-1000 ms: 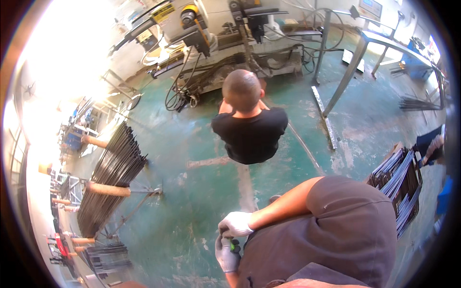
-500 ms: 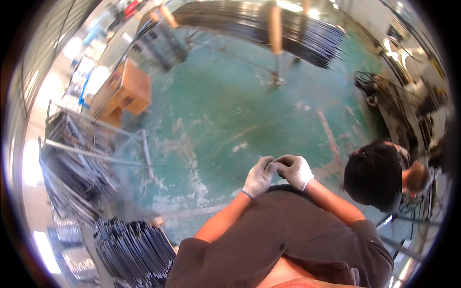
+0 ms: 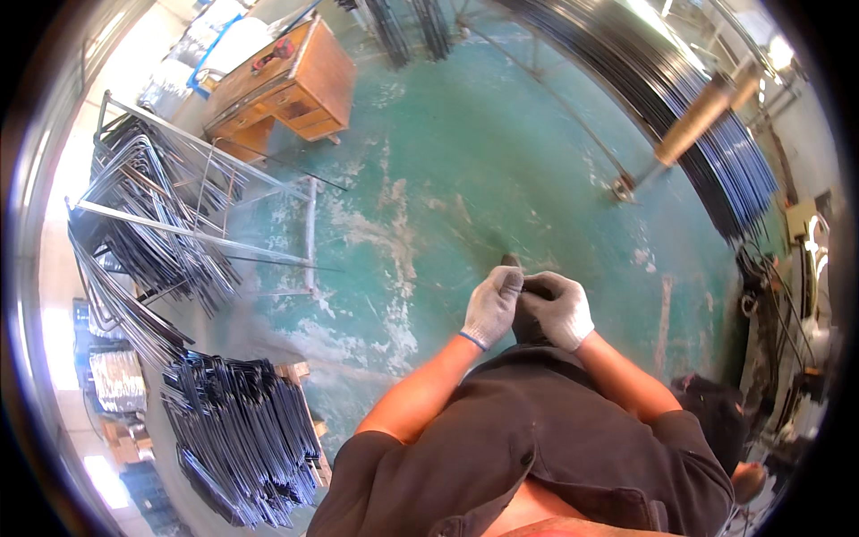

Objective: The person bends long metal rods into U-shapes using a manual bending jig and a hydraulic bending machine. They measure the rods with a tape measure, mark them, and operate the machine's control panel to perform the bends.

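My left hand [image 3: 493,306], in a whitish knitted glove with a grey palm side, is held in front of my waist with its fingers curled. Close beside it is my right hand [image 3: 557,311] in a matching glove, its fingers bent inward toward the left one. The fingertips almost meet. Whatever may be pinched between them is too small or hidden to make out. Below and between the hands shows a dark shape [image 3: 530,328], apparently my leg and shoe over the green floor [image 3: 465,206].
On the left, a metal frame rack [image 3: 179,224] holds bent tubes, some poking outward. Nearer lies a stack of dark bent tubes [image 3: 242,430]. A wooden desk [image 3: 304,89] stands farther off. Long tubes [image 3: 662,89] lie on a stand at far right. Another person [image 3: 716,416] is close at my right.
My view has turned left: the desk, racks and long tubes have shifted clockwise in the picture. The other person now appears lower at the right. My hands stay together, slightly farther apart at the fingertips.
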Tool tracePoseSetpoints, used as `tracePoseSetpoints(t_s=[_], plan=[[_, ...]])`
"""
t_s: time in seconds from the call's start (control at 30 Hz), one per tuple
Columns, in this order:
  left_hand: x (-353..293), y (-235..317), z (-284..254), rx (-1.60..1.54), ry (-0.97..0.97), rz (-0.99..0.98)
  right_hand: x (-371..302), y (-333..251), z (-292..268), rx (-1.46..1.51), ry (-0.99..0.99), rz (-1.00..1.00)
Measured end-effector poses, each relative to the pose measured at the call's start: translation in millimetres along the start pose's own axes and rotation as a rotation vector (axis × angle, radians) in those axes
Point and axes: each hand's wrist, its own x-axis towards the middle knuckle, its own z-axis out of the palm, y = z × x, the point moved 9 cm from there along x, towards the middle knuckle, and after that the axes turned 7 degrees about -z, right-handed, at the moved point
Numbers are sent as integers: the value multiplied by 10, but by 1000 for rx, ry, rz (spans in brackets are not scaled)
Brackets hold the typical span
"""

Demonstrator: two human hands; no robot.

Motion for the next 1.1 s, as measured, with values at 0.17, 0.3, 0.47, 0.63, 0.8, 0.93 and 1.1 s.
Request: tracePoseSetpoints(t_s=[0.17,0.3,0.47,0.63,0.8,0.93,1.1], plan=[[734,-216,-511,-295,-63,-217,1113,21,403,118,-207,254],[1229,-118,-1228,-223,36,-197,1928,-222,920,2,-456,274],[1802,-289,-1918,-320,147,-191,2902,-598,1657,-91,-656,238],[2694,-684,-2679,-272,198,-250,4179,-1027,2157,-39,-514,109],[3377,-1329,-3455,-345,189,-442,5652,-1785,2230,189,-265,5],[3682,-1501,-3842,-519,125,-549,6417,-2315,2631,82,-309,-70],[4173,-1679,-4413,-723,315,-607,7411,-2411,3449,66,-471,-102]])
